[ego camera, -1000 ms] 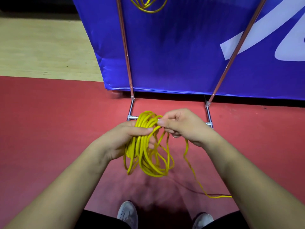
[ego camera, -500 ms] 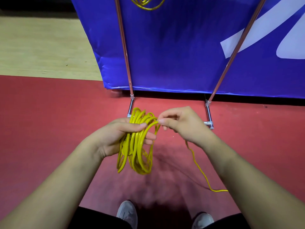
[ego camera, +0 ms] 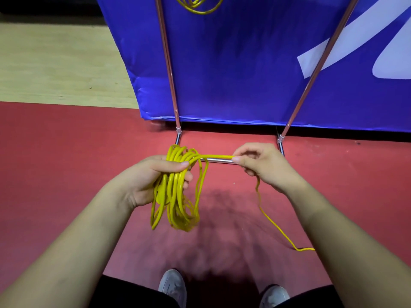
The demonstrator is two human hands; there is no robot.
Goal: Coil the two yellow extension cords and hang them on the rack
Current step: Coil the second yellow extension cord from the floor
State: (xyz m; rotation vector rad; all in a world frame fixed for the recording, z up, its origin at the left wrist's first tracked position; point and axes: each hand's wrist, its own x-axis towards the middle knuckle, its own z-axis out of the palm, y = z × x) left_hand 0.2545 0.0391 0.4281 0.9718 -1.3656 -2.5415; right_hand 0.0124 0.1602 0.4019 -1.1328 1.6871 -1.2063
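Head view: left hand (ego camera: pixel 153 181) fingers clenched round yellow cord coil (ego camera: pixel 178 196), loops hanging below. Right hand (ego camera: pixel 264 165) fingers pinch cord strand stretched from coil; loose tail (ego camera: pixel 275 225) trails beneath to red floor (ego camera: pixel 66 152). Second cord (ego camera: pixel 198 5) hangs on rack (ego camera: pixel 169 70), far above fingers.

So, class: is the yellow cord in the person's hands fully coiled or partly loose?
Partly loose: the left hand grips the coil, but a tail trails onto the floor.
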